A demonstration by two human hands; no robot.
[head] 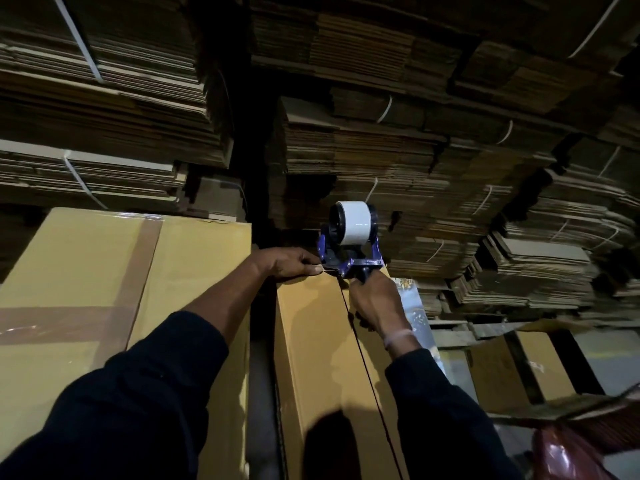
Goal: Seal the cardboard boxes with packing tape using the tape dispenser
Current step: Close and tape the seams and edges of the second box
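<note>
A tall cardboard box [311,341] stands in front of me, its top flaps meeting in a dark centre seam that runs away from me. At the far end of that seam sits a blue tape dispenser [349,244] with a white tape roll. My right hand [374,299] grips its handle. My left hand [294,263] rests on the box's far edge, fingers pinching the tape end right by the dispenser's mouth. To the left stands a second box [194,271], with brown tape crossing its top.
Bundles of flat cardboard [398,150] tied with white straps are stacked high behind and to the right. A narrow gap separates the two boxes. Open boxes [498,368] and a reddish plastic bag [568,455] lie low on the right.
</note>
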